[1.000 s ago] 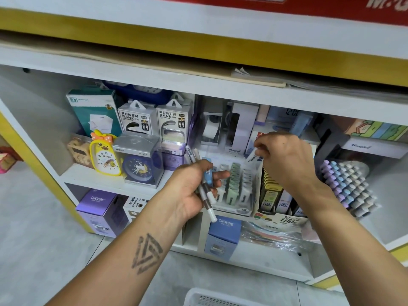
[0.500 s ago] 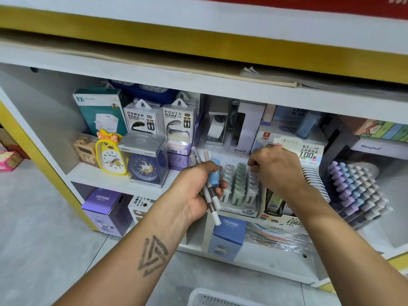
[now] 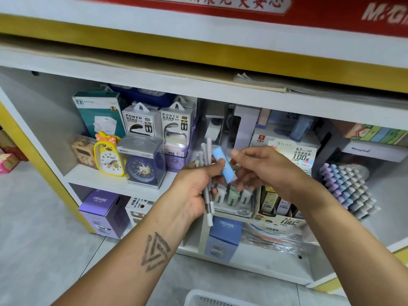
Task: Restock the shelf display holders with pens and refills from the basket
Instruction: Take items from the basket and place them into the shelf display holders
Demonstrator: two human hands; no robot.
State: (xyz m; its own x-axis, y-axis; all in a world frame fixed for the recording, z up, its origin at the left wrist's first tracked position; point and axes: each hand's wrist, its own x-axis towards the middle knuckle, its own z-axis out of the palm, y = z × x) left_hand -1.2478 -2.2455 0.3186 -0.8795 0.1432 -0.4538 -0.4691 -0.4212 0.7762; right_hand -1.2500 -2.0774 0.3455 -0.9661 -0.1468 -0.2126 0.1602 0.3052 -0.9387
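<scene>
Left grip clenched around slim grey-white pens; right grip pinching light, stiff, pale-blue plastic refill case, best pinched mid-length.

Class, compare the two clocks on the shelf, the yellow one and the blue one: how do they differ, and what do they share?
The yellow clock is duck-shaped with an orange bow; the blue clock is round. The yellow clock stands bare, while the blue clock sits inside a clear box. The yellow clock's dial is white; the blue clock's is dark. Both stand upright, side by side on one shelf, faces forward.
</scene>
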